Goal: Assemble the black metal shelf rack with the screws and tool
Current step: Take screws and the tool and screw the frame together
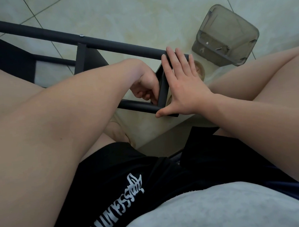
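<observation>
The black metal shelf rack (108, 44) lies on its side on the tiled floor between my legs. Its end crossbar (163, 88) joins a long upper tube and a short lower tube (136, 105). My right hand (181, 84) lies flat and open against the outer face of that end crossbar, fingers straight, thumb under the lower corner. My left hand (144, 84) is inside the frame, its fingers curled and pinching something small and dark at the lower joint; what it holds is mostly hidden. A silver screw head (81, 35) shows on the upper tube.
A translucent grey plastic container (227, 37) stands on the floor at the upper right with a few small screws (218, 48) inside. My bare legs flank the rack on both sides. A foot shows behind the crossbar.
</observation>
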A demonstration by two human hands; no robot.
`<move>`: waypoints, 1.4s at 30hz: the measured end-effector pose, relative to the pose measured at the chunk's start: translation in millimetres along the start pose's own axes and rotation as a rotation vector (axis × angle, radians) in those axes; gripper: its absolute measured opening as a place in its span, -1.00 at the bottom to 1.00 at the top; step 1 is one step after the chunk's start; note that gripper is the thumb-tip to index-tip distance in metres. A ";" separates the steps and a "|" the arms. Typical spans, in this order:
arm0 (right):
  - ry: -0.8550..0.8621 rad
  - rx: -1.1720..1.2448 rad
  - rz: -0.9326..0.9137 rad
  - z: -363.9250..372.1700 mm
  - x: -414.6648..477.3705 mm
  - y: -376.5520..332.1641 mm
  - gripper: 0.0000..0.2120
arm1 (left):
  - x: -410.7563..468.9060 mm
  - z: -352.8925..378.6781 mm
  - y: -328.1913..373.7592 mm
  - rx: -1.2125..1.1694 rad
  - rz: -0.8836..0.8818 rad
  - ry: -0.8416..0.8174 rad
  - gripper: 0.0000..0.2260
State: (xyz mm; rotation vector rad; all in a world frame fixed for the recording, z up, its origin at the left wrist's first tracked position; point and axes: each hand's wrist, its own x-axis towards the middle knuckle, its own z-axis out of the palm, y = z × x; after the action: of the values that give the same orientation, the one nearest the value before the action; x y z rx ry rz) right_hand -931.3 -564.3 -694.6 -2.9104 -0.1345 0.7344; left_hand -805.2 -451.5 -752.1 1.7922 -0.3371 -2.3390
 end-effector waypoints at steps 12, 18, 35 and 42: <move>-0.007 -0.008 0.001 -1.7 -0.3 -0.6 0.48 | 0.8 0.9 -4.6 -0.038 0.001 0.009 -0.93; -0.004 0.003 -0.002 -1.8 -0.6 -0.7 0.48 | -0.4 -3.1 -5.0 -0.041 0.023 -0.011 -0.90; -0.005 0.004 0.001 -1.0 0.1 -0.4 0.49 | 1.0 -4.3 -8.6 -0.080 0.056 0.007 -0.87; -0.009 -0.002 0.003 -1.5 0.5 -0.6 0.49 | 2.7 -0.3 -9.4 -0.070 0.030 0.009 -0.90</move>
State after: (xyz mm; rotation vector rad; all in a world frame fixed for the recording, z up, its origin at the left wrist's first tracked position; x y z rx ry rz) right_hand -930.2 -563.8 -693.4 -2.9101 -0.1316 0.7488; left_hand -805.6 -443.2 -757.3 1.7533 -0.2750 -2.2925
